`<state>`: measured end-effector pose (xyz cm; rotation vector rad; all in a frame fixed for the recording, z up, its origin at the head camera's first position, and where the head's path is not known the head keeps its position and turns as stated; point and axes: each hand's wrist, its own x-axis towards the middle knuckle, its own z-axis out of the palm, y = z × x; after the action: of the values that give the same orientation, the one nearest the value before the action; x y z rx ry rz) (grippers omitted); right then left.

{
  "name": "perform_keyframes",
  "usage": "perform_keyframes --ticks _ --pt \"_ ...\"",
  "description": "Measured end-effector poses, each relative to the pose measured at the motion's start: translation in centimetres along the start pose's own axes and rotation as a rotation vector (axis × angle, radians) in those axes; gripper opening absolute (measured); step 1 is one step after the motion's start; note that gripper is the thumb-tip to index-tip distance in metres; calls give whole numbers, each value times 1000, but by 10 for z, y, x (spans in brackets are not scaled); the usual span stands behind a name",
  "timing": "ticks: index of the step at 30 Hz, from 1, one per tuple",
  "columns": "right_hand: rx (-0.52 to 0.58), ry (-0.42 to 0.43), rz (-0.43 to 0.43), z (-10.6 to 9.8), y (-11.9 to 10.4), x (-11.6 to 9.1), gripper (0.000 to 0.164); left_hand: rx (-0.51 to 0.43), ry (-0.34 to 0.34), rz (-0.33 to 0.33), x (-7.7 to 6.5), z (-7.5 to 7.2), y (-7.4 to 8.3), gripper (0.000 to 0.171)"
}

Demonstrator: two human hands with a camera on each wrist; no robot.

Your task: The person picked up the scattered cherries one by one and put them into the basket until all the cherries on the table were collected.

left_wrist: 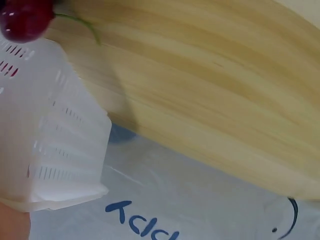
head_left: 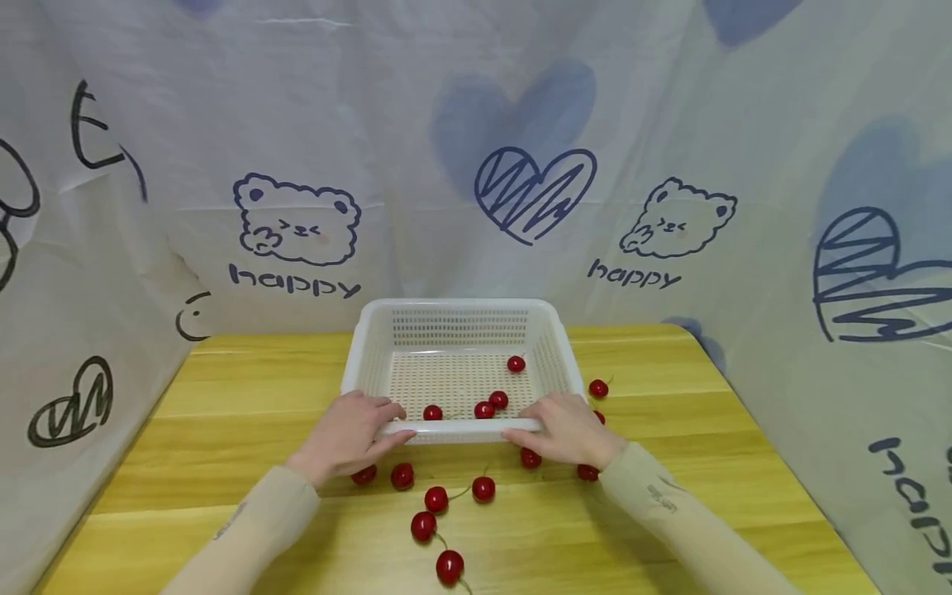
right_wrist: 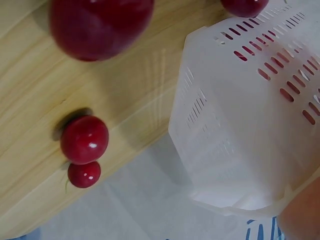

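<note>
A white perforated plastic basket [head_left: 459, 427] sits toward the back of the wooden table. My left hand [head_left: 348, 433] grips the left end of its near rim, thumb along the front and fingers over the top. At the right end of the same rim, my right hand [head_left: 567, 428] holds it likewise. Several red cherries lie inside, among them one cherry [head_left: 516, 364] near the right wall. The slotted basket wall [left_wrist: 70, 145] fills the left side of the left wrist view. In the right wrist view the basket's outer side [right_wrist: 230, 115] rises beside loose cherries.
Several loose cherries, some with stems, lie in front of the basket, the nearest cherry [head_left: 449, 568] close to me. Others lie to the right, including a cherry [head_left: 598, 388] by the basket's side. A printed cloth [head_left: 416, 149] hangs behind the table [head_left: 245, 380] and along both sides.
</note>
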<state>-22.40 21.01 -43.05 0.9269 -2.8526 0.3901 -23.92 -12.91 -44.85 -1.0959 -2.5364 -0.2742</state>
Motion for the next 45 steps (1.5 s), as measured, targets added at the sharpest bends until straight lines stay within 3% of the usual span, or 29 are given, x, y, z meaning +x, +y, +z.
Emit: perform_keyframes --ticks 5,12,16,19,26,31,45 --pt "118 62 12 -2 -3 -2 39 20 -3 0 -5 0 -6 38" --pt "351 335 3 -16 14 -15 23 19 17 -17 -5 0 -10 42" --pt "394 455 32 -21 32 -25 24 38 34 -18 -6 0 -11 43" --pt "405 482 81 -24 44 -37 26 38 34 -20 -6 0 -10 44" --pt "404 398 240 -18 71 -59 30 23 19 -35 -5 -3 -10 47" --pt "370 324 308 -11 85 -70 33 10 5 -48 -4 -5 -8 47" --pt "201 100 259 13 84 -73 43 7 5 -52 -4 -4 -9 47"
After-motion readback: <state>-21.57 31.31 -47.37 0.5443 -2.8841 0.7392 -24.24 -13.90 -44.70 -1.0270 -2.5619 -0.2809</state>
